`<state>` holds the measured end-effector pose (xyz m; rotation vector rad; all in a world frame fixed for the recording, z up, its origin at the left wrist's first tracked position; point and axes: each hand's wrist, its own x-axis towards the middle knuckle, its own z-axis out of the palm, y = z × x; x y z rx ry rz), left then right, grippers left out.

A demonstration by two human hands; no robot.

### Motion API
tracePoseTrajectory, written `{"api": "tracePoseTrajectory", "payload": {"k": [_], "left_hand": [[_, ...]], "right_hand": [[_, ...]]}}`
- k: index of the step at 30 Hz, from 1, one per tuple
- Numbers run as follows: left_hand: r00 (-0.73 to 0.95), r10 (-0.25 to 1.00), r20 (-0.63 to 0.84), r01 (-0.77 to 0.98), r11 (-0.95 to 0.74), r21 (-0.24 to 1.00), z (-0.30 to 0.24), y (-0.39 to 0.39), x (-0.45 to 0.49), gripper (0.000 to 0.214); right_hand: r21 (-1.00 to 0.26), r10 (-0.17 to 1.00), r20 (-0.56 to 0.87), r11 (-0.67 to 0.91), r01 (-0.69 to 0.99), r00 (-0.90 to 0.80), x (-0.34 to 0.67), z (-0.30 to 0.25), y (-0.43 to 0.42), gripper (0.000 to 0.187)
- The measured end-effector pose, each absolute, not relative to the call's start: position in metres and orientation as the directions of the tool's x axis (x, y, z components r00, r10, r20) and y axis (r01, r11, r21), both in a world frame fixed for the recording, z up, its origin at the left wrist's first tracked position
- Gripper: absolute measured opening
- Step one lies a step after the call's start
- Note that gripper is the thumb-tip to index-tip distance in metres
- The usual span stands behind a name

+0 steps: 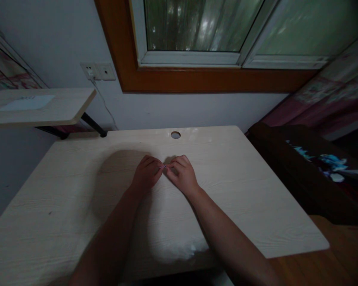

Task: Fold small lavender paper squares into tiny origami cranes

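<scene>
Left hand (146,175) and right hand (182,175) pinching a tiny pinkish piece (164,167) over the table (241,178); seemingly light, soft, best gripped at its ends.

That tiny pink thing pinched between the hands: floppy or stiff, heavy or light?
Probably very light: the pink thing sits almost hidden between fingertips of the left hand and right hand. Likely easy to drop on the table, being so small. Stiff or floppy: too dim to tell.
</scene>
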<state>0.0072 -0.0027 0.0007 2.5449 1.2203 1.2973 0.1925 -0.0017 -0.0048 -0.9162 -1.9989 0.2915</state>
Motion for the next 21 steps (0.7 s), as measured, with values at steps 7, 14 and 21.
{"api": "tracePoseTrajectory", "payload": {"k": [7,14,21], "left_hand": [[0.28,0.696,0.661,0.631,-0.653,0.42,-0.003,-0.0027,0.0051,0.006],[0.309,0.683,0.662,0.627,-0.67,0.398,-0.0012,-0.0028,0.0041,0.006],[0.356,0.685,0.636,0.625,-0.68,0.383,-0.0008,-0.0037,0.0046,0.007]], "right_hand": [[-0.56,0.704,0.635,0.703,0.438,-0.317,0.1945,-0.0071,0.0013,0.01],[-0.549,0.693,0.628,0.717,0.429,-0.354,0.1959,-0.0073,0.0029,0.003],[-0.529,0.681,0.605,0.731,0.431,-0.413,0.198,-0.0009,0.0033,0.011]]}}
